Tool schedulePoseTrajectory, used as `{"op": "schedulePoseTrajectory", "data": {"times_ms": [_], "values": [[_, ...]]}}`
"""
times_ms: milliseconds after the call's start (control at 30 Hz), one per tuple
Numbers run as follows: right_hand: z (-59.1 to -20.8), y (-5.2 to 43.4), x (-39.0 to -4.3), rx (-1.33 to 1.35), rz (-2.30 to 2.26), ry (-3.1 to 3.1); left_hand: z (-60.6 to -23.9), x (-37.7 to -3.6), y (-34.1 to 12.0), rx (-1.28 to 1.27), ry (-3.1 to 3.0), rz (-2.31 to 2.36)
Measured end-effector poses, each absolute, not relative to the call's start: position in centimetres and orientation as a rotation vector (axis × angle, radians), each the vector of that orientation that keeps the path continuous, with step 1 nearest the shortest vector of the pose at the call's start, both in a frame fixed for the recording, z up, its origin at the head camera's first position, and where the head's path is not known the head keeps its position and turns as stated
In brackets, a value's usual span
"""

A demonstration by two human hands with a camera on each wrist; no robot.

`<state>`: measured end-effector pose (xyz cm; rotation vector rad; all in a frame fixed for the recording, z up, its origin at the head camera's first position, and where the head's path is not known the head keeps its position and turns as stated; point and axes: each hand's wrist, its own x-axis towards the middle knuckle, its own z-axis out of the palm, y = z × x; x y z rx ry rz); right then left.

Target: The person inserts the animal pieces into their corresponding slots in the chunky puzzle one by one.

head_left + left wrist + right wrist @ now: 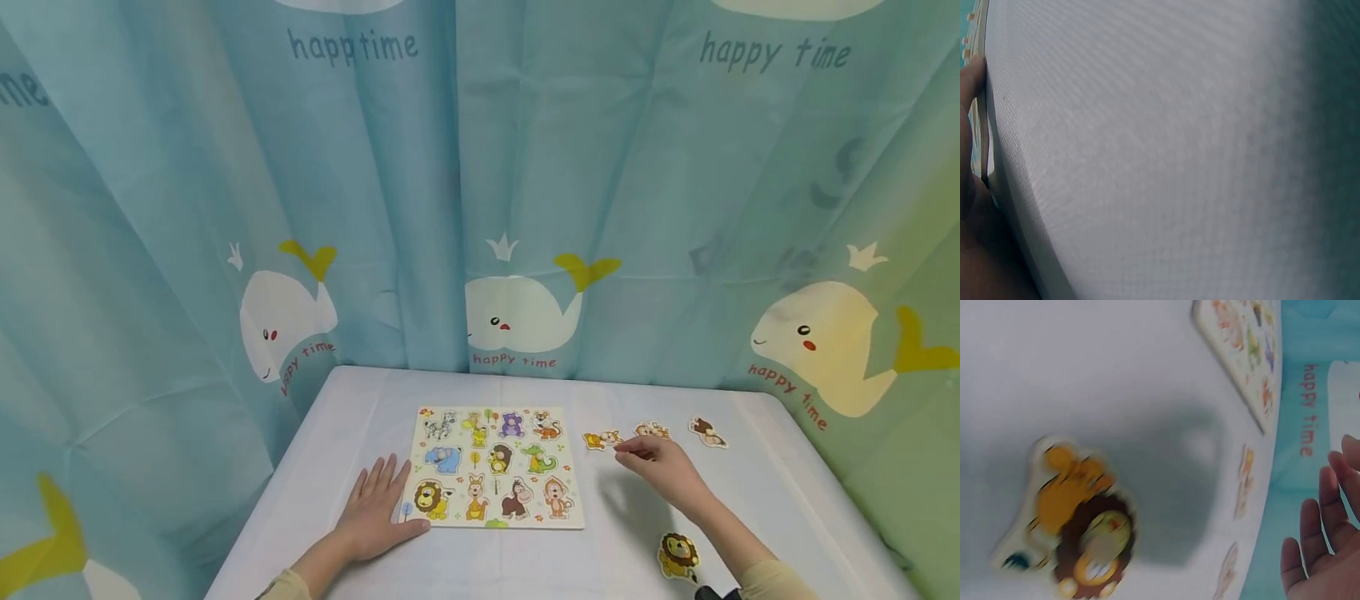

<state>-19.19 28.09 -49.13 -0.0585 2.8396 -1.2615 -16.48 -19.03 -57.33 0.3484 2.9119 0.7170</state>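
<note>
A wooden animal puzzle board (495, 414) lies on the white table, its slots showing animal pictures. My left hand (378, 496) lies flat on the table beside the board's lower-left corner, with the thumb (969, 81) against the board's edge (982, 131). My right hand (641, 452) hovers with straight fingers (1319, 544) just above the table, right of the board. Its fingertips are close to a tiger piece (602, 440) and another loose piece (652, 430). A lion piece (678, 556) lies near my right forearm, large in the right wrist view (1079, 531).
A brown animal piece (707, 432) lies further right near the table's back edge. A blue whale-print curtain (480, 208) encloses the table at the back and on both sides. White tablecloth (1179, 156) fills the left wrist view.
</note>
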Motion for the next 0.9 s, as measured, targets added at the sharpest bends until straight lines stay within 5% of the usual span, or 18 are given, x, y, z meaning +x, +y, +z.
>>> {"op": "schedulePoseTrajectory", "data": {"times_ms": [900], "values": [[-52.1,34.3,-13.3,0.09,-0.689,2.833,-56.7,-16.4,-19.0,0.354,2.877,0.685]]}}
